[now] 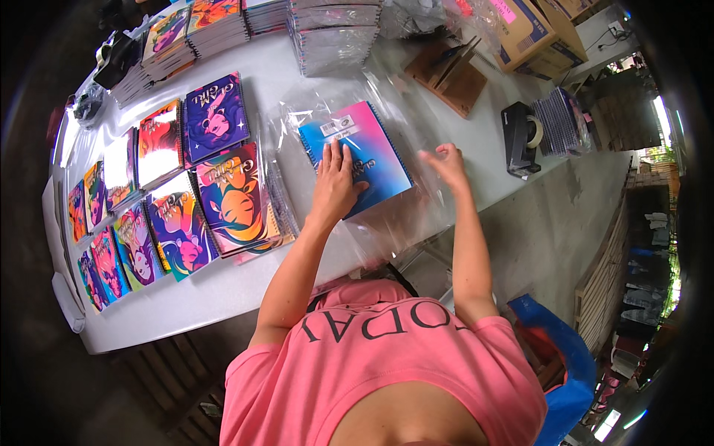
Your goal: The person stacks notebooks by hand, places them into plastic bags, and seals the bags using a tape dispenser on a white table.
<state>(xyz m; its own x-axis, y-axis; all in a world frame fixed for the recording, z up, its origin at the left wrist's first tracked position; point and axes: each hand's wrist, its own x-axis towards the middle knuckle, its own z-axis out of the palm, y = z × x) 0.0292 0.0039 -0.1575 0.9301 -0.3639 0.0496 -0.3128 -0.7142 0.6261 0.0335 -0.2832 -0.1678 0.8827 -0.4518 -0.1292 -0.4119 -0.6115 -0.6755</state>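
A blue-and-pink spiral notebook (pixel 368 137) lies on the white table (pixel 282 82), inside a clear plastic sleeve (pixel 416 201). My left hand (pixel 335 186) presses flat on the notebook's near cover, fingers spread. My right hand (pixel 446 163) pinches the clear sleeve's edge just right of the notebook, fingers closed on the plastic.
Several colourful notebooks (pixel 223 193) lie in rows at my left. Stacks of notebooks (pixel 331 33) stand at the far edge. A wooden stand (pixel 450 70), a black tape dispenser (pixel 520 137) and cardboard boxes (pixel 532 33) are at the right. The table's right edge drops to a concrete floor.
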